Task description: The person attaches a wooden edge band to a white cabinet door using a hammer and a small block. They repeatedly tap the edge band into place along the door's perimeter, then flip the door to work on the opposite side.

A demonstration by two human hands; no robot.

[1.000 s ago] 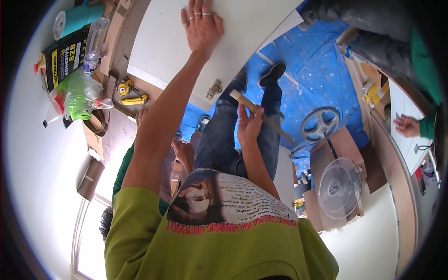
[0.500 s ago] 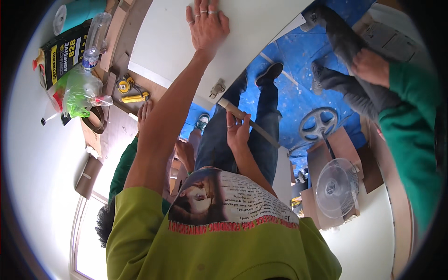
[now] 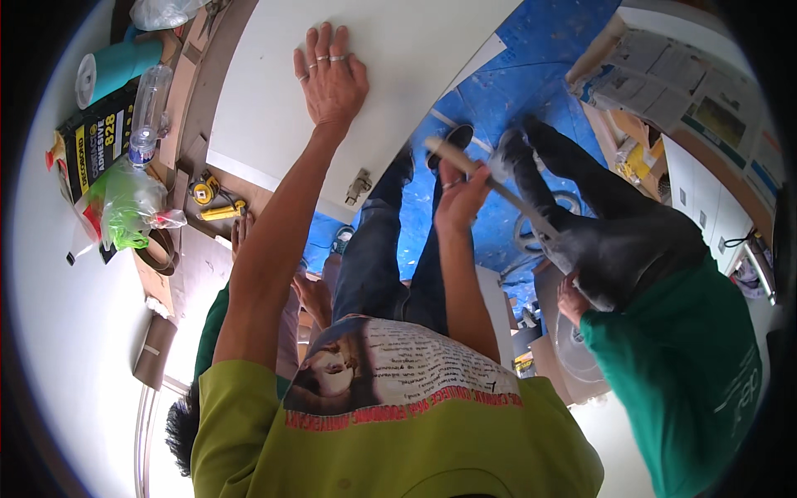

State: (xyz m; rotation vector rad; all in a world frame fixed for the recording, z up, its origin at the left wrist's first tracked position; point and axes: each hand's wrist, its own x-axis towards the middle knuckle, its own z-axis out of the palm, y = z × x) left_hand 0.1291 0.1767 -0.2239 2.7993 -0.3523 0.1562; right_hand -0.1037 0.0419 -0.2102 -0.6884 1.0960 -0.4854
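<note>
My left hand (image 3: 334, 83) lies flat on a white cabinet door (image 3: 257, 108), its ringed fingers stretched out. A metal hinge (image 3: 359, 187) is fixed near the door's lower corner. My right hand (image 3: 462, 199) is closed round a long, flat file (image 3: 506, 192) with a pale wooden handle. The file slants down to the right, apart from the door's edge, and is slightly blurred.
A co-worker in a green top (image 3: 672, 365) bends close on the right, near a fan (image 3: 577, 349). Another person's hand (image 3: 311, 299) shows at left. A tape measure (image 3: 202, 189), a plastic bottle (image 3: 151, 108) and bags lie beyond. Blue sheeting (image 3: 548, 58) covers the floor.
My right hand has moved up and right with the file, away from the door's hinge corner. The co-worker on the right has bent further into view. My left hand stays on the door.
</note>
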